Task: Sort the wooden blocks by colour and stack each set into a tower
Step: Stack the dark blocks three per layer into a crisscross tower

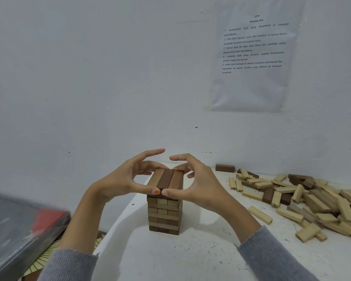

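Two hands, the left hand (124, 179) and the right hand (201, 185), clamp the top of a square tower of brown wooden blocks (164, 216).

Behind the tower rises a plain white wall (89, 78), and under the tower spreads a white speckled table (211, 250). A printed paper sheet (251, 57) hangs up and right of the tower. A heap of loose pale and dark wooden blocks (312, 203) sprawls to the tower's right. The tower stands upright, its layers crossed. Each hand pinches its top row of three blocks (166, 178): thumbs meet at the near end, fingers curl over the far end. One lone dark brown block (225, 167) lies behind and right.
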Demonstrator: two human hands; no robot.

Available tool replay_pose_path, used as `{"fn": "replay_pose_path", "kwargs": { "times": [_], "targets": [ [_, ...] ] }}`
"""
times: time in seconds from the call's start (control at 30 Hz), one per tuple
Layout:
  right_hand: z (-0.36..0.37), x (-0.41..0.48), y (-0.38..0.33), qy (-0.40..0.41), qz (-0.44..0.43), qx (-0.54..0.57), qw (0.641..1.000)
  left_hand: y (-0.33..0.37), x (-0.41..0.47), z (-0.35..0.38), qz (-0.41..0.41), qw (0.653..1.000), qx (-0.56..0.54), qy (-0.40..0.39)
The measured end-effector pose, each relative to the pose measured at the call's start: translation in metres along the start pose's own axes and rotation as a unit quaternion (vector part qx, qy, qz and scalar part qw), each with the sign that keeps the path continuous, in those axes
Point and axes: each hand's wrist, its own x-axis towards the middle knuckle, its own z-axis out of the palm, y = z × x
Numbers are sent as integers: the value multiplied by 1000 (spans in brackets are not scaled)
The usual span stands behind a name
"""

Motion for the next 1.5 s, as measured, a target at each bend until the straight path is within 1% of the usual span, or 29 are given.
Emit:
{"fn": "replay_pose_path", "kwargs": {
  "times": [0.47, 0.8, 1.2, 1.5],
  "targets": [
    [0, -2, 2, -18, 13, 8, 1000, -9, -2, 6, -14, 997, -65, -31],
    [-1, -1, 2, -22, 6, 1, 1000, -12, -2, 5, -24, 997, -70, -35],
    [-1, -3, 0, -22, 14, 30, 999, -14, -1, 8, -19, 996, -84, -22],
    [-1, -4, 0, -22, 17, 30, 999, -12, -2, 9, -19, 996, -86, -23]
  ]
}}
